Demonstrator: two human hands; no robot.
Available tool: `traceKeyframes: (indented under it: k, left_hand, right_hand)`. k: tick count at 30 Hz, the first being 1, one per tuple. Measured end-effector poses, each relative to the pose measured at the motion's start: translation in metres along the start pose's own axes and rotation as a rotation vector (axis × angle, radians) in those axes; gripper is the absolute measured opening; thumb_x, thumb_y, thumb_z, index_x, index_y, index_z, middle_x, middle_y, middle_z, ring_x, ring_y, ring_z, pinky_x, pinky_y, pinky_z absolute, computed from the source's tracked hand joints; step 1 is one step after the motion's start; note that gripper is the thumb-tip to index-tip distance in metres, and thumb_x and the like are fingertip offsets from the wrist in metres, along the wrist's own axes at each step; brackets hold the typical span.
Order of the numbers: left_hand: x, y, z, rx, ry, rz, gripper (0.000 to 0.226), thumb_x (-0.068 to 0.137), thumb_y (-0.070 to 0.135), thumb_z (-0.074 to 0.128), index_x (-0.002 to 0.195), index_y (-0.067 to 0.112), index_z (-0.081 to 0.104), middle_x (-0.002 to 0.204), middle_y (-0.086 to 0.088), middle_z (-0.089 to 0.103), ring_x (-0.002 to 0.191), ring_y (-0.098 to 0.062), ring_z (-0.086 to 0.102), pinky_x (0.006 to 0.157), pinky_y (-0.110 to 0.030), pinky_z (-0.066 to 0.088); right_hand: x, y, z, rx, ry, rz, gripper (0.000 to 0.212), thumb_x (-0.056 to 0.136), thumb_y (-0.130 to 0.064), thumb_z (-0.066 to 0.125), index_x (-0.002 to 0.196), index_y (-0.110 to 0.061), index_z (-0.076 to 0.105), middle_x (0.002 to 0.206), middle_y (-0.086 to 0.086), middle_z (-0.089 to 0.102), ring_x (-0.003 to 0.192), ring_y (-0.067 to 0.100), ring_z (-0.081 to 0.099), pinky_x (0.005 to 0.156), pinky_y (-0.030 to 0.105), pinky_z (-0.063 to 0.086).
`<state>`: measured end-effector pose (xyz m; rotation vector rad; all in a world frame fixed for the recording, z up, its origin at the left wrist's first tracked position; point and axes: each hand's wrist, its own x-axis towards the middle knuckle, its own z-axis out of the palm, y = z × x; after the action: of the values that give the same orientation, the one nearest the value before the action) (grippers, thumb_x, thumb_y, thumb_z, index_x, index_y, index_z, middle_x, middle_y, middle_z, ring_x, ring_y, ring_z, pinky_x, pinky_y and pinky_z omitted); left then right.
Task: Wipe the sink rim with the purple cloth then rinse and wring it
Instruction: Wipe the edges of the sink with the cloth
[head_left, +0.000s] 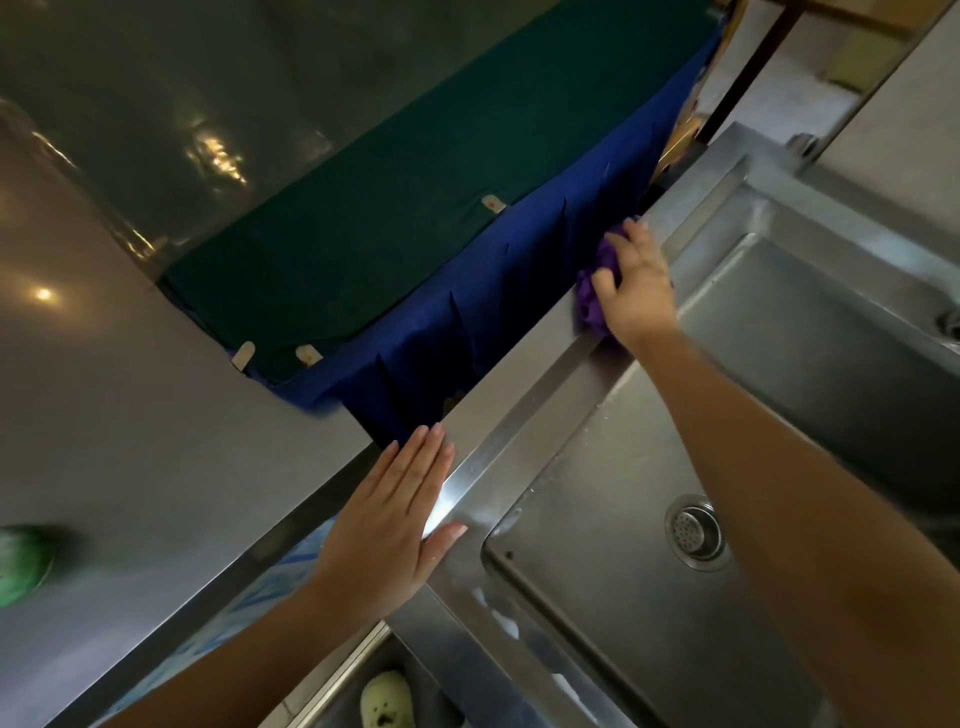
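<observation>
The right hand (636, 283) presses a crumpled purple cloth (597, 291) down onto the flat stainless-steel sink rim (524, 410), at the far part of the rim's left side. The grip of this hand is closed over the cloth: fingers curl across its top, and the purple fabric bulges out to the left of the knuckles and below the thumb, so most of the cloth lies under the palm and toward the rim's outer edge. The forearm reaches across the steel sink basin (613, 519), above the round perforated drain strainer (693, 530) in the basin floor.

The left hand (389, 525) lies flat, palm down, on the near part of the same rim; its fingers are straight and held together, the thumb spread toward the basin, and it holds nothing.

Just beside the rim's outer edge hangs a dark blue pleated fabric (431, 332) with a dark green cloth surface (363, 197) above it. A blurred green round object (21, 564) sits on the grey floor at the left edge.
</observation>
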<state>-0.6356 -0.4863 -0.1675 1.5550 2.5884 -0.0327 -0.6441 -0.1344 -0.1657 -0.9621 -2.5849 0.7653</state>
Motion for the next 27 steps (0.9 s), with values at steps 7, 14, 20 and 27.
traceKeyframes:
  k: [7,14,20,27]
  left_hand:
    - [0.002,0.003,-0.004,-0.005,0.002,-0.005,0.068,0.096,0.054,0.017,0.143,0.007,0.030,0.150,-0.012,0.033,0.140,-0.026,0.029,0.113,-0.035,0.017]
    - [0.002,0.001,-0.004,-0.033,0.024,-0.007,0.069,0.097,0.052,0.010,0.143,0.005,0.030,0.150,-0.015,0.032,0.140,-0.025,0.028,0.115,-0.033,0.011]
    - [-0.043,0.000,0.000,-0.102,0.036,-0.057,0.073,0.097,0.054,0.006,0.143,0.003,0.031,0.150,-0.017,0.032,0.141,-0.028,0.025,0.116,-0.033,0.006]
    - [-0.088,0.002,0.014,-0.218,0.096,-0.090,0.075,0.096,0.056,0.010,0.143,0.001,0.030,0.151,-0.017,0.030,0.143,-0.026,0.023,0.115,-0.039,0.016]
  right_hand:
    - [-0.087,-0.051,0.024,0.020,-0.030,-0.069,0.054,0.090,-0.029,0.047,0.141,-0.011,0.039,0.156,0.009,0.021,0.145,0.025,0.012,0.120,0.037,0.005]
    - [-0.149,-0.086,0.044,0.011,-0.078,-0.002,0.060,0.094,-0.035,0.041,0.147,-0.013,0.022,0.159,0.006,0.005,0.147,0.022,-0.003,0.119,0.034,-0.001]
    - [-0.203,-0.113,0.053,0.059,-0.157,-0.018,0.061,0.094,-0.034,0.043,0.148,-0.017,0.019,0.160,0.003,0.000,0.147,0.019,-0.006,0.121,0.035,0.000]
    - [-0.265,-0.137,0.058,0.134,-0.203,-0.061,0.057,0.092,-0.029,0.048,0.146,-0.024,0.028,0.159,-0.006,0.007,0.147,0.014,0.001,0.119,0.032,0.008]
